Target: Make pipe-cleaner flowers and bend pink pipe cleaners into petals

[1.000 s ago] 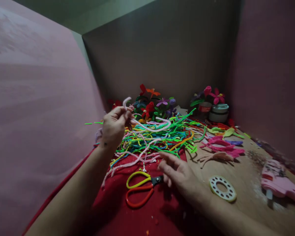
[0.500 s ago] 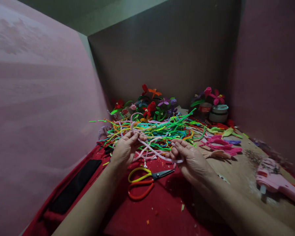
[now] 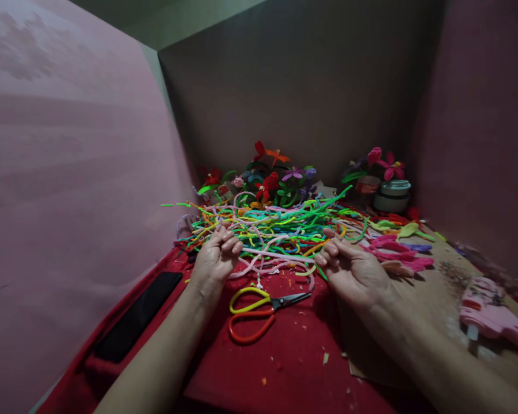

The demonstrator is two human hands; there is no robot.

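Observation:
A pale lilac pipe cleaner [image 3: 278,255] runs nearly straight between my two hands. My left hand [image 3: 216,259] is closed, its curled fingers gripping one end. The other end goes to the closed fingers of my right hand [image 3: 356,270], where the thumb and fingertips pinch it. Behind and beneath it lies a tangled heap of coloured pipe cleaners [image 3: 280,221] in green, yellow, orange and pink. Scissors [image 3: 271,305] with one yellow and one red handle rest on the red cloth [image 3: 242,374] below the hands, blades pointing right.
Pipe-cleaner flowers [image 3: 267,184] stand at the back, beside a lidded jar [image 3: 392,195]. Pink pipe-cleaner pieces [image 3: 397,253] and a pink glue gun [image 3: 486,310] lie right, on a brown board [image 3: 418,310]. A flat black object [image 3: 138,316] is at the left. Scraps dot the cloth.
My hands have moved slightly apart, and the pipe cleaner between them has gone from bent and slack to almost straight. The whole view has shifted a little.

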